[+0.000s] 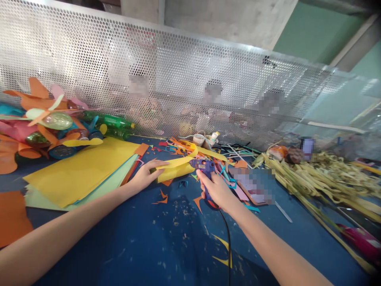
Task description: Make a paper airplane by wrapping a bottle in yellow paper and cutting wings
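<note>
Head view: right grip holds the blue glue gun, label unreadable.

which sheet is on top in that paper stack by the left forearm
The big yellow sheet. It lies over the light green sheet, which shows only past its edges.

Blue tabletop, scuffed; yellow sheets left, paper scraps mid, dried husks right.
</note>
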Motion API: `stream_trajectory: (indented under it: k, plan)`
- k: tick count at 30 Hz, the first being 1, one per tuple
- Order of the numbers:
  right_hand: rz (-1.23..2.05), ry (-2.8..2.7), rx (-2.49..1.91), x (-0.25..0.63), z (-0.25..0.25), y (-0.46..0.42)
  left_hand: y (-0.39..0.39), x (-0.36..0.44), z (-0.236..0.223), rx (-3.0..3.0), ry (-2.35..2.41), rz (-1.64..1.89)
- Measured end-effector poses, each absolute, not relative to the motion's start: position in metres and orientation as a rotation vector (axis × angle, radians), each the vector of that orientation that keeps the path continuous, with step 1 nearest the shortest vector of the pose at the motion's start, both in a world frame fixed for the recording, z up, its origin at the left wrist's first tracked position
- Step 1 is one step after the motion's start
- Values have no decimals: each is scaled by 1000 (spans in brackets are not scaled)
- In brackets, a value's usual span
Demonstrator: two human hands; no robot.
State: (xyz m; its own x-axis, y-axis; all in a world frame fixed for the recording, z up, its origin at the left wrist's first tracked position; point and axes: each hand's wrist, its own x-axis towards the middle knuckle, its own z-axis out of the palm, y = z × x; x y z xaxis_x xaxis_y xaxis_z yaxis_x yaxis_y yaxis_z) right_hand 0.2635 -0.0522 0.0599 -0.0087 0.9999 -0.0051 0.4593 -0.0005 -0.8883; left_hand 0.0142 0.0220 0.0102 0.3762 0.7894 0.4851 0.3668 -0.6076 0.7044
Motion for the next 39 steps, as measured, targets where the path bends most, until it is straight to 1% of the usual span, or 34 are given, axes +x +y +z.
stream_trajectory:
  k: [9, 15, 26, 32, 39]
  plan:
    - [1246, -1555, -1327, 231, 54, -60, 23, 14, 9, 2121, 977, 1170]
    - [1416, -1452, -1244, 224, 49, -61, 23, 15, 9, 2118, 980, 1163]
    - [1427, -1432, -1249, 223, 51, -62, 24, 12, 10, 2136, 881, 1124]
    - [1384, -1494, -1232, 221, 49, -61, 24, 13, 9, 2158, 901, 1143]
    - [1423, -1587, -1200, 215, 50, -63, 26, 12, 7, 2202, 903, 1153]
